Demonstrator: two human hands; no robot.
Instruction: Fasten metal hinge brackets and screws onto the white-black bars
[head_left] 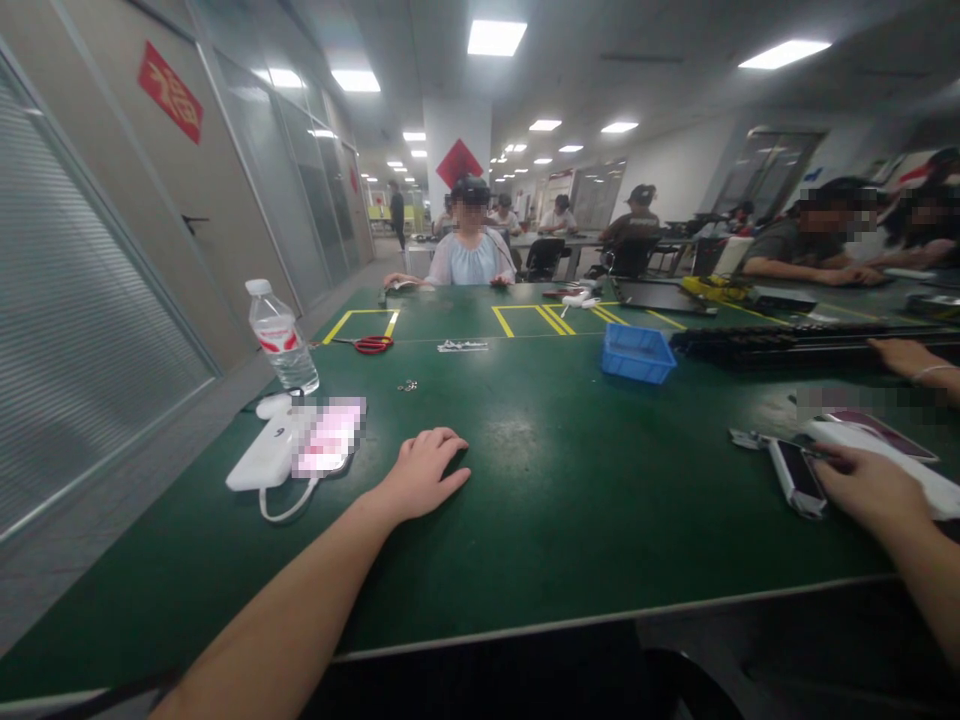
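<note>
My left hand (pixel 427 475) lies palm down on the green table, fingers stretched out and nothing in them. Over at the right, my right hand (pixel 874 490) has its fingers bent at the edge of a small silver-and-black device (pixel 799 478), seemingly gripping it; the fingertips are partly hidden. A small silver metal piece (pixel 744 438) lies just beyond that device. Beside the right hand is a long white object (pixel 919 475). Ahead of my left hand sit a few tiny metal parts (pixel 409 385) and a group of thin silver pieces (pixel 463 346).
A white power bank (pixel 262 455) is cabled to a phone (pixel 330 437) at left, near a water bottle (pixel 283 340). Red-handled scissors (pixel 373 345) and a blue bin (pixel 637 353) stand farther back. A co-worker's hand (pixel 907 357) reaches in at right beside black rails (pixel 787 347).
</note>
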